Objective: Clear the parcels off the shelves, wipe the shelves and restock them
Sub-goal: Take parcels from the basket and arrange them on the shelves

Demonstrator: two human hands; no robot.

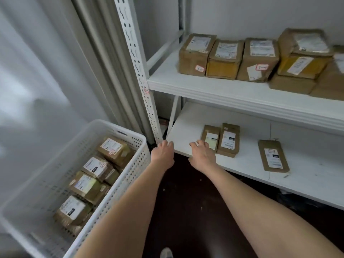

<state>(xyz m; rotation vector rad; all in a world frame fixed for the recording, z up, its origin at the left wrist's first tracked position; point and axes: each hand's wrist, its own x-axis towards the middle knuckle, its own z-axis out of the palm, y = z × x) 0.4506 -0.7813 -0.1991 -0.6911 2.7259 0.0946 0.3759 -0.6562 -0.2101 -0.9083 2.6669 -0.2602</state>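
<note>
The flat parcel (pixel 211 136) I am after lies on the lower shelf (pixel 188 123), touching a second flat parcel (pixel 229 139) on its right; a third (pixel 273 156) lies well apart, further right. My right grip (pixel 202 154) is spread wide and holds nothing, its fingertips just at the first parcel's near corner. My left grip (pixel 163 151) is also open and empty, its fingers resting at the shelf's front left corner beside the slotted upright (pixel 137 67).

I judge this to be the clearing step: the white basket (pixel 119 127) on the floor to my left already holds labelled parcels (pixel 89 168), and specks show on the shelf board. Next I should slide my fingers under the thin edge, perhaps taking both touching parcels together, then carry them to the basket. The boxes (pixel 225 58) on the upper shelf (pixel 214 90) are not yet cleared.
</note>
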